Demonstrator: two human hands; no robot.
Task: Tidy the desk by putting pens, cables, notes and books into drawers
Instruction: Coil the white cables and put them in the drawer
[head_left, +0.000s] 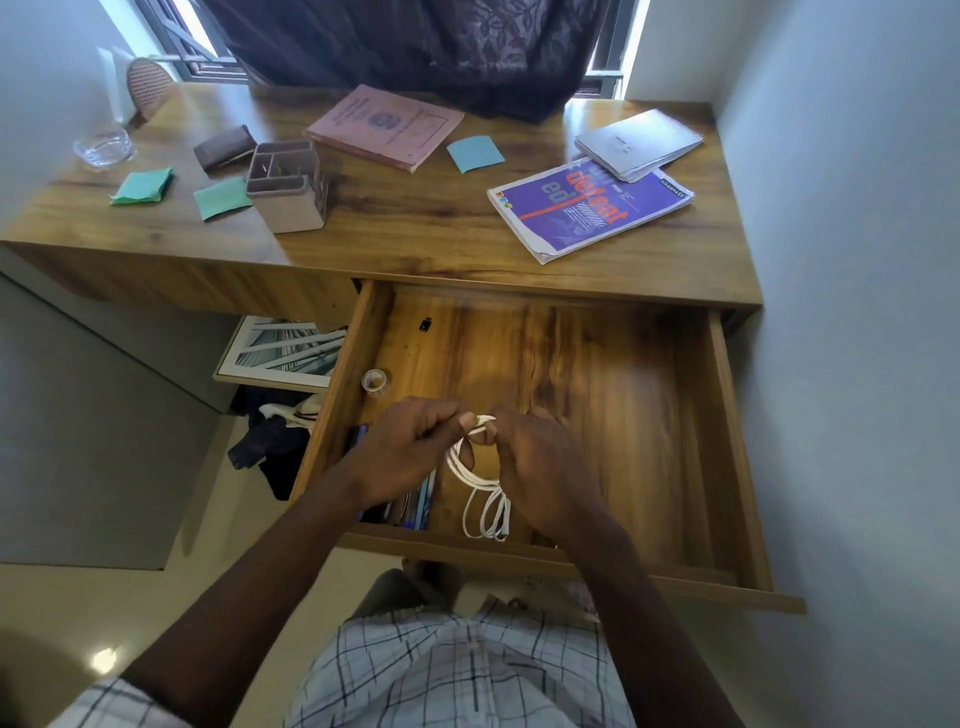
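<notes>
Both hands pinch a white cable, looped in loose coils.

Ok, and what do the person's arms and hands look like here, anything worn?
Both forearms are bare: no gloves, watch, bracelet or rings visible on the left hand or right hand. The person wears a white checked shirt with thin dark lines; the same fabric by the left upper arm suggests a short sleeve.
</notes>
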